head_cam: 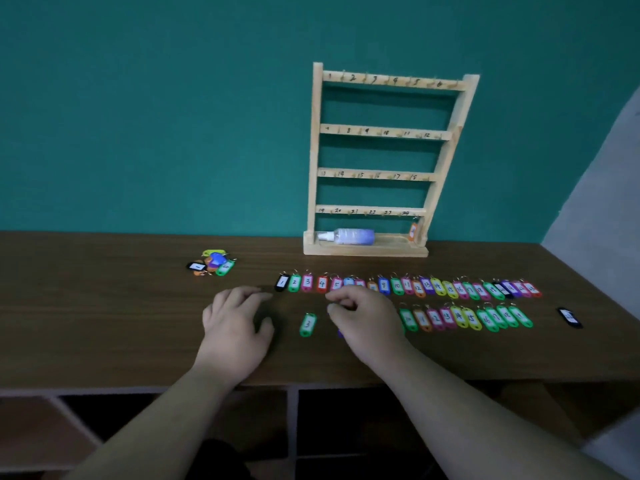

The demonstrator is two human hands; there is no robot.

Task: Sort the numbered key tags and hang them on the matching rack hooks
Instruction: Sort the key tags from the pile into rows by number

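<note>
A wooden key rack (381,133) with four numbered hook rails stands at the back of the table. One orange tag (412,231) hangs at its lowest rail's right end. A long row of numbered key tags (450,289) lies on the table, with a shorter second row (464,317) in front. A green tag marked 3 (307,324) lies alone between my hands. My left hand (235,323) rests flat on the table with relaxed fingers. My right hand (363,317) is curled over the table; a purple tag edge (340,333) peeks from beneath it. Whether it holds something is hidden.
A small pile of loose tags (213,262) sits at the left back. A black tag (569,317) lies apart at the far right. A plastic bottle (348,236) lies on the rack's base. The table's front edge (138,384) runs below my wrists, with open shelves under it.
</note>
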